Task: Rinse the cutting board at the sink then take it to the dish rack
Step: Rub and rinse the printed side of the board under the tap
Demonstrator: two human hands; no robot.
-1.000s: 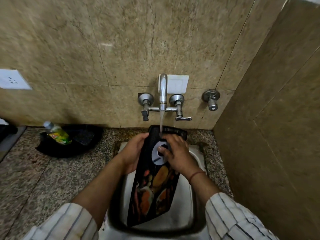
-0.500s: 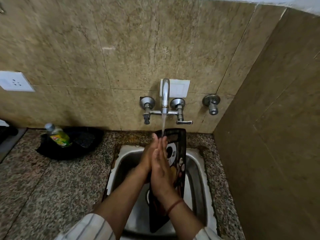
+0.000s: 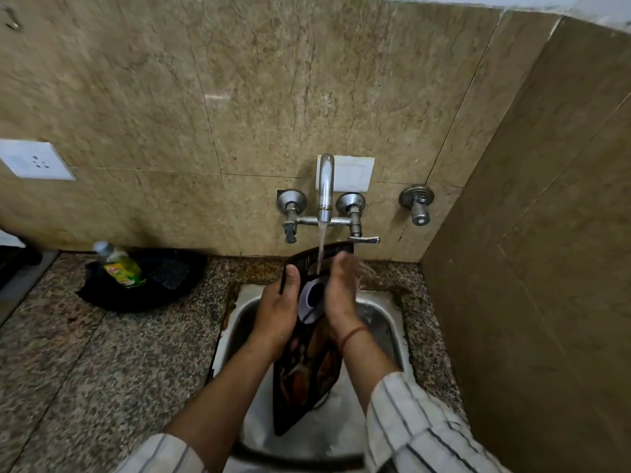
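Note:
A dark cutting board printed with orange food pictures stands tilted in the steel sink, its top end under the running tap. My left hand grips the board's left edge, thumb over the front. My right hand lies flat against the board's right side near the top, in the water stream, slightly blurred. A white oval handle hole shows between the two hands. No dish rack is visible.
A speckled granite counter surrounds the sink. A black basin with a green dish-soap bottle sits at the back left. Tiled walls close in behind and on the right. A wall socket is at left.
The board has turned from edge-on back to showing its printed face. My hands have moved apart, the left to the left edge, the right to the right side under the water.

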